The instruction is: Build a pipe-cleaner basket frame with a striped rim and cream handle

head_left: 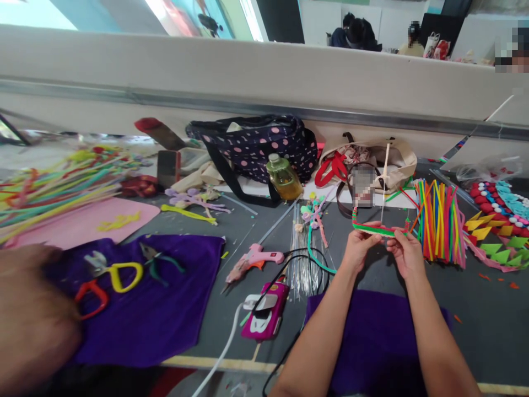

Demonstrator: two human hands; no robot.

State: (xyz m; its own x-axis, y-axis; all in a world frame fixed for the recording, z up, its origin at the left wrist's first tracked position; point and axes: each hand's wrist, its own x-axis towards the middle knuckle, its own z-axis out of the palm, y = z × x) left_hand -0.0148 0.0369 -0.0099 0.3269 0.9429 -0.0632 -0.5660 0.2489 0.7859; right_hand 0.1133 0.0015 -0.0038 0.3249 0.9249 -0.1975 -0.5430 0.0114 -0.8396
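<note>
My left hand is closed, fingertips pinching the left part of a narrow green-and-red strip that looks made of fuzzy pipe cleaners. My right hand pinches the same strip near its right end. The strip is held level above the dark table, and its ends bend upward. Thin pale stems rise behind it to a peak; whether they join it I cannot tell. Under my forearms lies a purple cloth. A bundle of coloured pipe cleaners lies right of my right hand.
Left of my arms are a pink glue gun, a magenta power bank with cables and clear glue sticks. A bottle stands by a dotted bag. Another person's blurred hand is beside pliers on purple cloth.
</note>
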